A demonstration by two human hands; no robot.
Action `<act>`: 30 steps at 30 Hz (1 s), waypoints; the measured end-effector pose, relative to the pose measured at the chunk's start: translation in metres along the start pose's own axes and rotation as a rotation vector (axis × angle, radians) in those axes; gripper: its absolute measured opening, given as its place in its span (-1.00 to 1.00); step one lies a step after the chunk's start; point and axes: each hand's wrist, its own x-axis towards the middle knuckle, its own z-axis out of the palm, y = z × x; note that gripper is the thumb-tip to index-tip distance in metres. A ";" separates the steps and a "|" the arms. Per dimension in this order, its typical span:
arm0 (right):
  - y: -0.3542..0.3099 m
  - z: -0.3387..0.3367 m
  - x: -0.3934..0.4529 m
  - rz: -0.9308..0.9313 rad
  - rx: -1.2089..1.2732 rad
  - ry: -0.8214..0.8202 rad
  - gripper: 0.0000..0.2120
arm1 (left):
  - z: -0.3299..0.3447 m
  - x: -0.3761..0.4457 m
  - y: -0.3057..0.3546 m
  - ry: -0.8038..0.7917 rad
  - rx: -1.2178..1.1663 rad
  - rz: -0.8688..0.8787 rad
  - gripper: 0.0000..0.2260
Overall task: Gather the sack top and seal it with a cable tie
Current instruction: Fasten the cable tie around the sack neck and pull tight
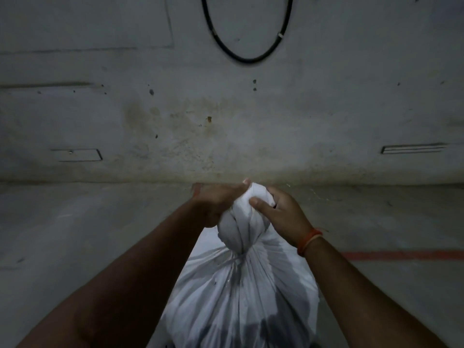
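Head view: both hands' grip is closed on the gathered top (251, 204) of the white sack (241, 292), centre-near on the floor. Left hand (218, 204) and right hand (283, 212) should likely keep the twist tight above the cinched neck (242, 252).

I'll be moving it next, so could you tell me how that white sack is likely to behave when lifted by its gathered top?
The sack is probably floppy: its cloth pleats and folds where the left hand and right hand squeeze the top. Its bulging body suggests some weight. The pinched neck looks cinched by a thin tie, so the bunch above should make a fair handle, though the body may sag.
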 end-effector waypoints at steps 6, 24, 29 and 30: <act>-0.004 0.017 0.012 0.102 -0.111 0.260 -0.62 | 0.007 -0.001 -0.013 -0.070 -0.085 -0.071 -0.43; 0.010 0.030 0.033 0.506 0.093 0.323 -0.60 | 0.008 0.003 -0.076 0.385 0.272 0.548 -0.77; 0.034 0.043 -0.002 0.330 0.239 0.349 -0.43 | 0.009 0.018 -0.076 0.457 0.111 0.341 -0.55; 0.042 0.045 -0.011 0.286 0.275 0.294 -0.40 | 0.011 0.022 -0.078 0.451 0.094 0.303 -0.49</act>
